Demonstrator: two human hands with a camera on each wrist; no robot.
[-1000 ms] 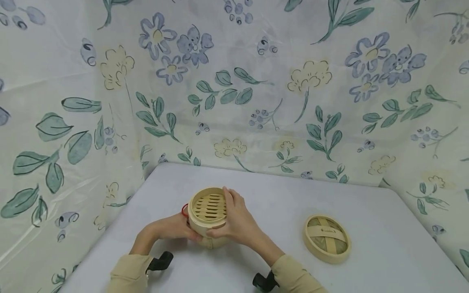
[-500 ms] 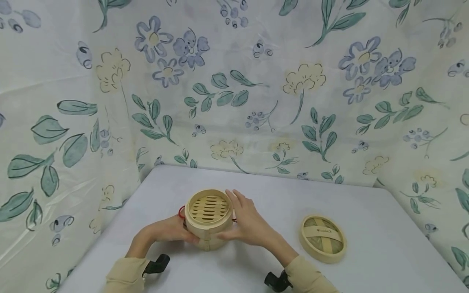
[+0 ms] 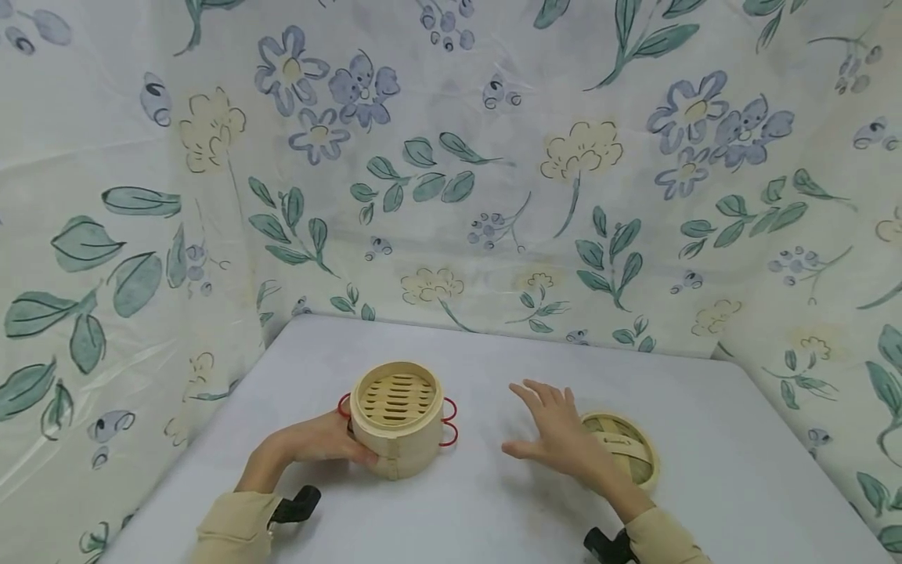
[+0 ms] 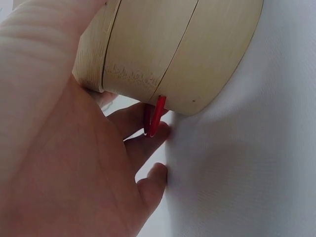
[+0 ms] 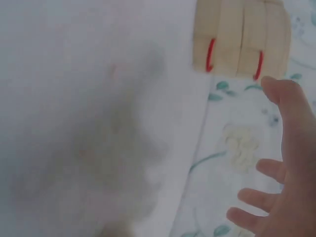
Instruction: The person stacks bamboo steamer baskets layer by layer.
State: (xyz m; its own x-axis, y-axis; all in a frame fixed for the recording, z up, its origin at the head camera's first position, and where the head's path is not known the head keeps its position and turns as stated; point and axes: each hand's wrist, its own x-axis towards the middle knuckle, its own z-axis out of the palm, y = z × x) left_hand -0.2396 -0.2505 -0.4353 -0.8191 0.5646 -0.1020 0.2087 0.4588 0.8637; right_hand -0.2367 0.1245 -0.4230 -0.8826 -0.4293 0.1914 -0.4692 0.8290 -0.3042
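Note:
Two stacked bamboo steamer baskets (image 3: pixel 398 423) stand upright on the table, the slatted floor of the upper one showing. Red loops (image 3: pixel 449 421) stick out on the right side, and another shows on the left. My left hand (image 3: pixel 327 437) holds the stack's left side, thumb at the lower front; in the left wrist view its fingers (image 4: pixel 148 143) curl near a red loop. My right hand (image 3: pixel 560 435) is apart from the stack, fingers spread, over the table. It overlaps the left edge of the round bamboo lid (image 3: pixel 637 450) in the head view.
The white table (image 3: pixel 493 501) reaches to a floral-patterned sheet (image 3: pixel 451 196) hung behind and at the sides. Black wrist mounts (image 3: pixel 297 505) sit at both sleeves.
My right hand has let go of the steamer stack and moved right, towards the lid. The upper basket has settled squarely on the lower one. My left hand stays on the stack.

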